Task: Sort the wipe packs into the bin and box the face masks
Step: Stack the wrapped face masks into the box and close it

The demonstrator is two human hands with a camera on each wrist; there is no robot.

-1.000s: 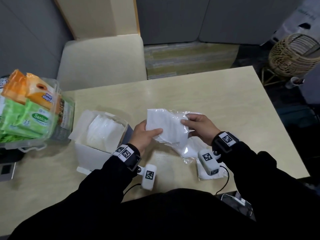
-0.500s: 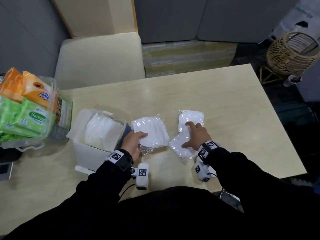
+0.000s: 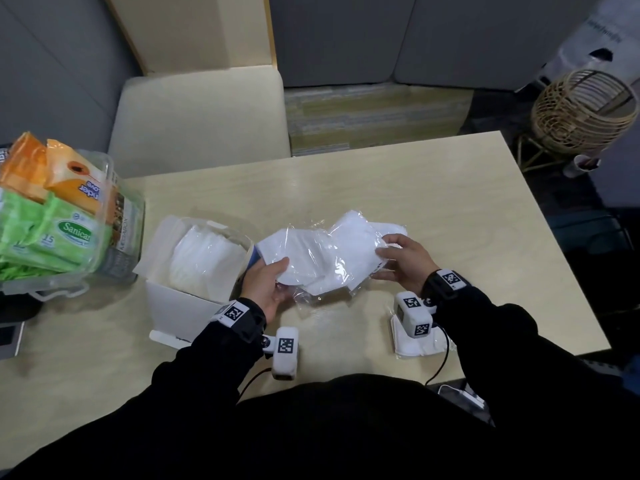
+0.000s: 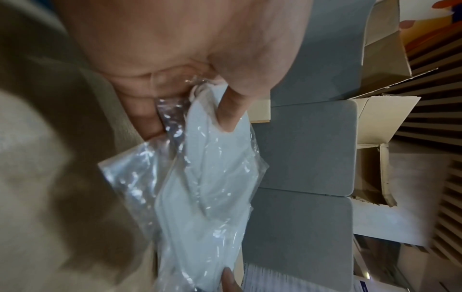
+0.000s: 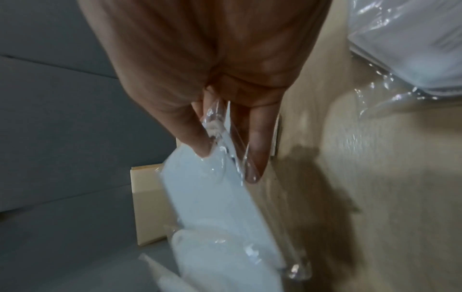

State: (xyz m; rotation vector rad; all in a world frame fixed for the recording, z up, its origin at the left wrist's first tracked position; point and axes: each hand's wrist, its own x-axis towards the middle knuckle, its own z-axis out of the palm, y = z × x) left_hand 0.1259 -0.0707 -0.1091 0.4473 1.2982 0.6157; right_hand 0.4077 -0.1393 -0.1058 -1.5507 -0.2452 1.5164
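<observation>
Above the table's middle, white face masks in clear wrappers are held up and overlap. My left hand point(image 3: 268, 278) pinches the left mask pack point(image 3: 298, 258), thumb on top point(image 4: 230, 110). My right hand point(image 3: 391, 254) pinches the right mask pack point(image 3: 360, 244) between thumb and fingers point(image 5: 225, 146). The open white box point(image 3: 194, 299) with masks point(image 3: 201, 258) inside stands just left of my left hand. One more wrapped mask point(image 3: 419, 344) lies on the table under my right wrist. A clear bin point(image 3: 128, 216) at far left holds green point(image 3: 59, 237) and orange wipe packs point(image 3: 69, 174).
A cream chair point(image 3: 201, 116) stands behind the table point(image 3: 415, 188). A wicker basket point(image 3: 585, 109) sits on the floor at the right. A grey device point(image 3: 8, 337) lies at the left table edge. Cables hang at the near edge.
My right hand has picked a mask pack up from the table and brought it against the pack in my left hand. Both hands are higher than half a second ago.
</observation>
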